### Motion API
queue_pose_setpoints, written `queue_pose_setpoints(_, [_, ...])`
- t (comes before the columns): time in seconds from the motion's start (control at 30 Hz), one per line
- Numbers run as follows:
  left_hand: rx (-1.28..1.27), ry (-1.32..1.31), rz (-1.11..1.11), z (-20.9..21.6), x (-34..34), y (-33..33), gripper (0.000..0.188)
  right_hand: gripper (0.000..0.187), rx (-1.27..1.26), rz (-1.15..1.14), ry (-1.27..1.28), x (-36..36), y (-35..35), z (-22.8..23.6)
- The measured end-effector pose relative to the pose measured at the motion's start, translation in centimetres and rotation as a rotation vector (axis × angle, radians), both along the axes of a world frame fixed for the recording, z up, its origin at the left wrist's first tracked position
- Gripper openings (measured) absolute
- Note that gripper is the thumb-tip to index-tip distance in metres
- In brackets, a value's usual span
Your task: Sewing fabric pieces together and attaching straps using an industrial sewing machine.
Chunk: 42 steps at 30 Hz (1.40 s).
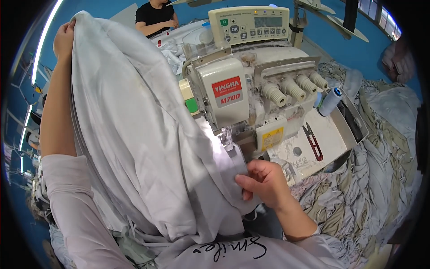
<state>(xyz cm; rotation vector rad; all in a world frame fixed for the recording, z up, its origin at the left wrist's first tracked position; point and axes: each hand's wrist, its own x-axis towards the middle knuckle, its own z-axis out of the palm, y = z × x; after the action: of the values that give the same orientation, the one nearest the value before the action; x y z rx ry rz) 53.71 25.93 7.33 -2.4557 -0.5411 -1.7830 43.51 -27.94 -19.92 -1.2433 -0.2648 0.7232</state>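
One pale grey cloth (130, 103): hung left of the sewing machine (224, 69), edge by the presser foot (227, 142). Left hand (64, 39): raised, clasped its top fold. Right hand (264, 181): pinched its near edge (light, even tension probably served best against puckers).

Red-handled snips (313, 143) are laid on a white worktop (332, 134). Beside them, a sewing machine (226, 92) is supported.

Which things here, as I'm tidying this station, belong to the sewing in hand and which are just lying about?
In use:
light grey fabric, held by left hand and right hand
overlock sewing machine

Apparently lying about:
red-handled thread snips
pale blue thread spool
heaped grey and beige cloth
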Motion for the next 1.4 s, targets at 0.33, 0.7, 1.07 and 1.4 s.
queue_pose_setpoints(0.33, [-0.447, 0.514, -0.278, -18.1, -6.1, -9.3, 0.045, 0.013, -0.005, -0.008, 0.01, 0.4, -0.2, 0.1])
queue_pose_setpoints(0.7, [-0.197, 0.325, -0.295, -25.6, -18.6, -22.7, 0.022, 0.023, 0.089, -0.022, 0.029, -0.4, 0.2, 0.5])
queue_pose_setpoints(1.07, [-0.048, 0.356, -0.045, -24.6, -10.9, -15.6, 0.035, 0.017, 0.06, -0.034, -0.008, -1.2, 0.6, 0.4])
queue_pose_setpoints(1.4, [0.236, 0.837, -1.053, -20.9, -15.8, -35.8, 0.037, 0.012, -0.195, -0.212, -0.869, -3.9, -0.9, 0.3])
